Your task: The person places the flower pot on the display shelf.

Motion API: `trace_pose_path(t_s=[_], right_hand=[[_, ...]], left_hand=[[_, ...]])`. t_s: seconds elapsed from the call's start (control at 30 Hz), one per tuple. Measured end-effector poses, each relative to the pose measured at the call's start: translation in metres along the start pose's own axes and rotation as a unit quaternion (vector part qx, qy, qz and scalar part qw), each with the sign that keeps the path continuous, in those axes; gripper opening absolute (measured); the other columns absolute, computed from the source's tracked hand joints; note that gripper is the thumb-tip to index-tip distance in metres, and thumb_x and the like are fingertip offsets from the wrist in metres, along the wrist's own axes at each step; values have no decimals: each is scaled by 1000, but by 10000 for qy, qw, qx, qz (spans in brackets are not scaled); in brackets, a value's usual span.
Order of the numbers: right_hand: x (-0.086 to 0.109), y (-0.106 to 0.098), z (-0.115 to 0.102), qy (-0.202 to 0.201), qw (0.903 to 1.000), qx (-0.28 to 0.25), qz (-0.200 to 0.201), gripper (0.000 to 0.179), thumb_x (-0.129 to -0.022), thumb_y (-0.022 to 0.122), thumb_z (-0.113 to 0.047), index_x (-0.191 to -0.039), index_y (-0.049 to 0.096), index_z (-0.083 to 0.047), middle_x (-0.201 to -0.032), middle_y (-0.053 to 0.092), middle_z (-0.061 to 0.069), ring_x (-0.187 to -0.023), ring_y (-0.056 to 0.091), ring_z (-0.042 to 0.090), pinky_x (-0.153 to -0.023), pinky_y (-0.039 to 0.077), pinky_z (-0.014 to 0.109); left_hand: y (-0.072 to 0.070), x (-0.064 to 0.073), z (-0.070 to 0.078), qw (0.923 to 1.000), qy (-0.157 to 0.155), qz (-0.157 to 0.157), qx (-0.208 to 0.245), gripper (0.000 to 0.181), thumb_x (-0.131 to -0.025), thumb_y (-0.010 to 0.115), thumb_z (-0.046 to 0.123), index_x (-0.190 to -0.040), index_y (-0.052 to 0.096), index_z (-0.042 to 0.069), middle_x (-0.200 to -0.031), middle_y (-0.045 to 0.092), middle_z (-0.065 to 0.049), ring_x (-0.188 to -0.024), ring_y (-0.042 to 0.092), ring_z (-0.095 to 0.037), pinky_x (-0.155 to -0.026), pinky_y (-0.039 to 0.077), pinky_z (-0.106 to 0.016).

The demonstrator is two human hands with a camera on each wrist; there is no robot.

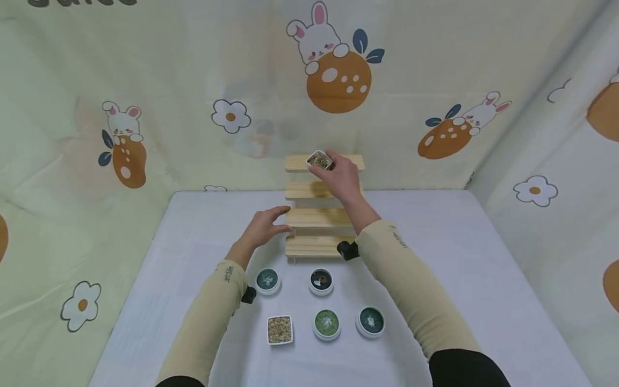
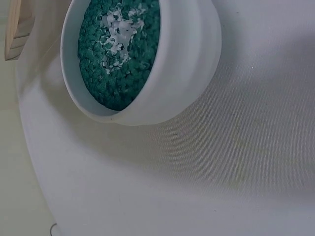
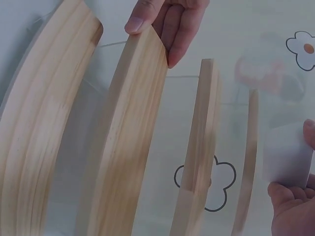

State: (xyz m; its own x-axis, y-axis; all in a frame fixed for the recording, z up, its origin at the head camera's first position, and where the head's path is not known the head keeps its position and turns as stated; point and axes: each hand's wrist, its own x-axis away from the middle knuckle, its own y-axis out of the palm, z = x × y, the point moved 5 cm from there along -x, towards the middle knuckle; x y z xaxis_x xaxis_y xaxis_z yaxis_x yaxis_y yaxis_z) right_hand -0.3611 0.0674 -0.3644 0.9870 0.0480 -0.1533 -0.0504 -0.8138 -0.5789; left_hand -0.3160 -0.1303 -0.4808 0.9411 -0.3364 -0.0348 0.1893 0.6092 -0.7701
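Note:
My right hand point(image 1: 343, 177) pinches a small square white dish point(image 1: 319, 160) of tan grainy bits between thumb and fingers. It is held up in front of the top board of a stepped wooden rack point(image 1: 319, 217). At the rack's left side, my left hand point(image 1: 261, 228) grips the end of the second board from the bottom. The right wrist view shows its thumb point(image 3: 135, 24) on the board's near edge and fingers on the far side. There the raised dish point(image 3: 288, 152) shows only a pale side wall. A round white pot point(image 2: 192, 59) with teal contents fills the left wrist view.
In front of the rack stand round white pots with teal point(image 1: 267, 279), dark point(image 1: 321, 279), green point(image 1: 326, 322) and dark teal point(image 1: 372, 320) contents. Another square dish point(image 1: 280, 329) of tan grains stands front left. A printed cloth point(image 1: 193, 64) hangs behind the white table point(image 1: 416, 215).

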Motion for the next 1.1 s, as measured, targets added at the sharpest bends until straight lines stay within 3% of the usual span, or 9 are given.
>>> trace_pose_path(t_s=[0.13, 0.53, 0.87, 1.1], right_hand=[[-4, 3, 1, 127, 9999, -44, -32, 70, -89, 71, -39, -147, 45, -9, -105, 67, 13, -89, 62, 24, -72, 52, 35], [-15, 17, -6, 224, 9996, -86, -127, 70, -90, 71, -39, -146, 45, -7, -125, 61, 15, -104, 59, 27, -85, 53, 38], [-20, 26, -10, 243, 9996, -74, -81, 66, -91, 69, -38, -145, 47, -6, -125, 62, 15, -105, 59, 28, -88, 53, 39], [-24, 27, -13, 435, 9989, -107, -101, 69, -92, 68, -40, -148, 43, -8, -139, 54, 13, -121, 53, 30, -99, 49, 40]], left_hand=[[2, 0, -1, 10000, 32, 9, 37, 64, -86, 75, 32, -140, 53, 5, -140, 55, -13, -127, 53, -33, -107, 44, -43], [1, 2, -1, 10000, 83, 23, 0, 65, -86, 74, 32, -141, 52, 5, -140, 55, -13, -127, 53, -32, -107, 44, -43], [2, 1, -1, 10000, 47, -22, 25, 64, -87, 74, 31, -141, 52, 5, -140, 54, -13, -127, 53, -32, -107, 43, -43], [-2, 1, 1, 10000, 76, 15, -14, 63, -86, 75, 29, -140, 52, 4, -140, 55, -14, -126, 53, -34, -107, 43, -45]])
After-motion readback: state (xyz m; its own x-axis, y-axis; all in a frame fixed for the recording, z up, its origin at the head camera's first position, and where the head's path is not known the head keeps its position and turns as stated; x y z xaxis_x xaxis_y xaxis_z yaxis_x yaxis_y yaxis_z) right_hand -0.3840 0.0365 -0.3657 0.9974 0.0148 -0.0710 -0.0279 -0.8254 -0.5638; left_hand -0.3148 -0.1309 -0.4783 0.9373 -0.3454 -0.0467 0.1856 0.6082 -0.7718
